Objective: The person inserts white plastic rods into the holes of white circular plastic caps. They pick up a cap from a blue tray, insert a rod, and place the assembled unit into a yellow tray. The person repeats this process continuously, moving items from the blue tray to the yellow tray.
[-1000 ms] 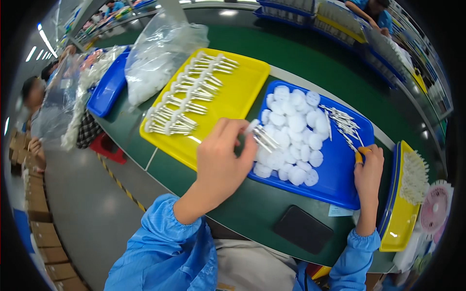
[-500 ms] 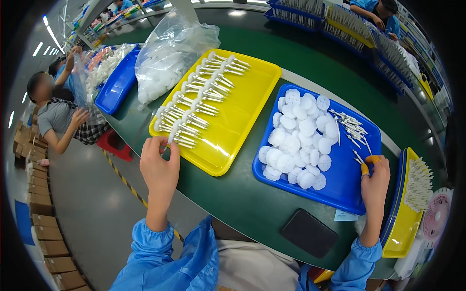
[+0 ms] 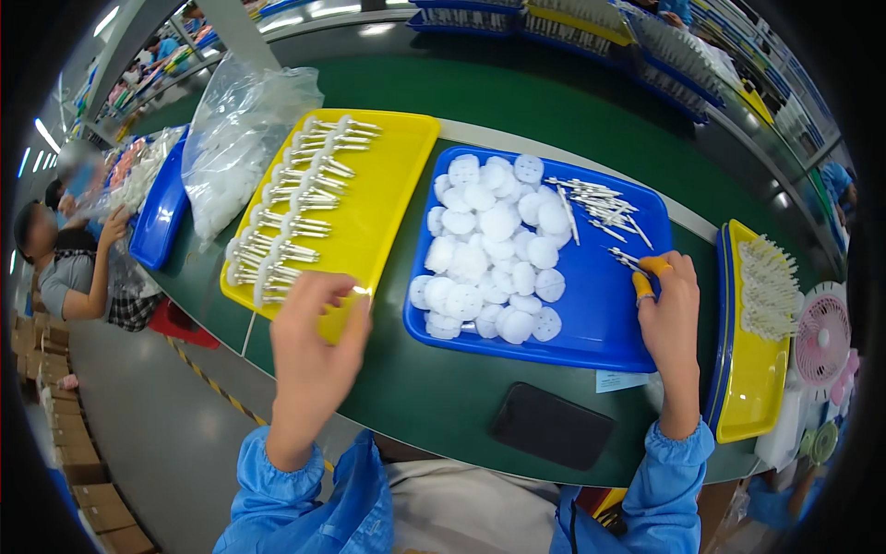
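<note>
My left hand [image 3: 321,346] is raised beside the near edge of the yellow tray [image 3: 383,185], its thumb and index finger apart with nothing seen between them. Rows of white discs with thin metallic-looking stems [image 3: 295,217] lie in that tray. My right hand [image 3: 671,309], with yellow finger cots on thumb and index finger, is at the right side of the blue tray [image 3: 591,323]. Those two fingertips close on the end of a slim white rod [image 3: 624,257]. More such rods [image 3: 600,203] lie loose at the tray's far right, beside a heap of white round discs [image 3: 498,222].
A black phone-like slab [image 3: 552,427] lies at the green table's front edge. Stacked trays of white parts [image 3: 761,323] and a pink fan [image 3: 821,337] stand at right. A clear bag [image 3: 242,148] and another blue tray [image 3: 161,217] are at left, near a seated person.
The view has swung right, shifting the trays leftward in the picture. My left hand has moved away from the disc rows toward the right. My right hand stays by the same rods.
</note>
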`<state>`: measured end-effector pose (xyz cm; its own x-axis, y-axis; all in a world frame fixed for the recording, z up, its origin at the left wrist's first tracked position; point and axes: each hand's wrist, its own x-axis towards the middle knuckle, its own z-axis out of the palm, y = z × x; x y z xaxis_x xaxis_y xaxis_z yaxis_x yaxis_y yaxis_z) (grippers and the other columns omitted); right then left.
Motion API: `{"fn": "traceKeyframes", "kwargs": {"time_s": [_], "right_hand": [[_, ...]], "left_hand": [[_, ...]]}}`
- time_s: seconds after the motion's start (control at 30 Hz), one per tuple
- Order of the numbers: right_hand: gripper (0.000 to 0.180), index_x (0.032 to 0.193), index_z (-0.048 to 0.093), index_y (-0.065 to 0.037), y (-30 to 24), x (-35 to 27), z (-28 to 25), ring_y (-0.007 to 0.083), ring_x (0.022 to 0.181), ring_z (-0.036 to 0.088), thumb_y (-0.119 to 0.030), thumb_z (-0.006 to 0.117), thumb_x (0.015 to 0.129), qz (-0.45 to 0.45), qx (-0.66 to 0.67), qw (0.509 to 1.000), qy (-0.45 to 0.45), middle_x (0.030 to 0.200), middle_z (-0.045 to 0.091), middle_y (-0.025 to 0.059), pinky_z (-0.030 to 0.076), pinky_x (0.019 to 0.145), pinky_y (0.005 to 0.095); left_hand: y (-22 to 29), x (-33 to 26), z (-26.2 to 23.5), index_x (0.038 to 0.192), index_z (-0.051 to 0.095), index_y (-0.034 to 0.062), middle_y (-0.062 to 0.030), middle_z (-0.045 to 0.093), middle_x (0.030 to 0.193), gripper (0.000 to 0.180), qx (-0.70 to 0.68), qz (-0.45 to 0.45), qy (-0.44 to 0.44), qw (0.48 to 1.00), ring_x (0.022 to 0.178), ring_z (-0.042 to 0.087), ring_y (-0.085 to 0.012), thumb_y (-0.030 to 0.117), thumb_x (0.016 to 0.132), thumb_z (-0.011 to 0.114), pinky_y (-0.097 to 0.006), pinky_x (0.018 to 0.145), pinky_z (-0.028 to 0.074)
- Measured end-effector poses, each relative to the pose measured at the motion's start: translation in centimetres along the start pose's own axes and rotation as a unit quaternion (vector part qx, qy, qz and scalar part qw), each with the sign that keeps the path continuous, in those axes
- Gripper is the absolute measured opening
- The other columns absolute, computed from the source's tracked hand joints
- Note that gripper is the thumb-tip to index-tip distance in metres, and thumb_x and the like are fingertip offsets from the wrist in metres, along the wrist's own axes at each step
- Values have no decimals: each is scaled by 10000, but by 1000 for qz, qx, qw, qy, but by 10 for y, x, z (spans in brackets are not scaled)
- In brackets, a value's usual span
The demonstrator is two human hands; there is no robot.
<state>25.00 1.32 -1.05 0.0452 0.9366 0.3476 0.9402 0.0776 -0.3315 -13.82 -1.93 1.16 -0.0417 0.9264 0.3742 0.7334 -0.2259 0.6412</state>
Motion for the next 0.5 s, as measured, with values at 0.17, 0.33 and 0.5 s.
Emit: {"fn": "traceKeyframes", "kwargs": {"time_s": [0.17, 0.33, 0.5], "right_hand": [[209, 1032, 790, 42, 15, 0, 2, 370, 1016, 629, 61, 768, 825, -32, -8, 999, 2, 1028, 687, 176, 516, 936, 458], [233, 1041, 789, 38, 8, 0, -5, 366, 1057, 619, 68, 757, 812, -25, -14, 999, -43, 1056, 688, 181, 507, 982, 459], [295, 1135, 770, 21, -16, -10, -27, 356, 1004, 645, 61, 761, 843, -13, 100, 988, -113, 1033, 707, 176, 521, 929, 451]], "left_hand": [[41, 21, 35, 1161, 717, 0, -165, 648, 1096, 316, 22, 142, -164, 976, 1014, 640, -345, 40, 872, 839, -410, 879, 526], [47, 30, 40, 1176, 711, 6, -150, 613, 1000, 384, 13, 149, -192, 970, 960, 627, -326, -13, 822, 859, -400, 848, 516], [59, 35, 45, 1153, 734, -1, -85, 590, 860, 290, -138, 83, -206, 965, 749, 605, -176, -54, 878, 808, -311, 686, 520]]}}
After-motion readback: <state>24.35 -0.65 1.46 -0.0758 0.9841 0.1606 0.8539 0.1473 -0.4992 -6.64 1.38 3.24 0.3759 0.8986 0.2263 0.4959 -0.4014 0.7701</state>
